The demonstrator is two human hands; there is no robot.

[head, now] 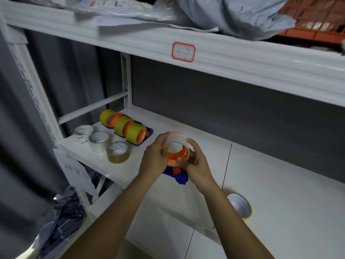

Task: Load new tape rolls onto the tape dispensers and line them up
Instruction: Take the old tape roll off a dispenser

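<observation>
Above the shelf's (186,128) front edge, my left hand (155,156) and right hand (196,161) both curl around a white roll (176,142) on an orange dispenser (177,156); three loaded dispensers (127,127) line its left end.

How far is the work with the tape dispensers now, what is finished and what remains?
Done: three dispensers with yellow rolls stand in a row at the back of the shelf.

In hand: the left hand and right hand grip a white roll around the orange hub of a fourth dispenser. Whether it is fully seated is unclear.

Left: line it up with the row. Three spare rolls remain.
</observation>
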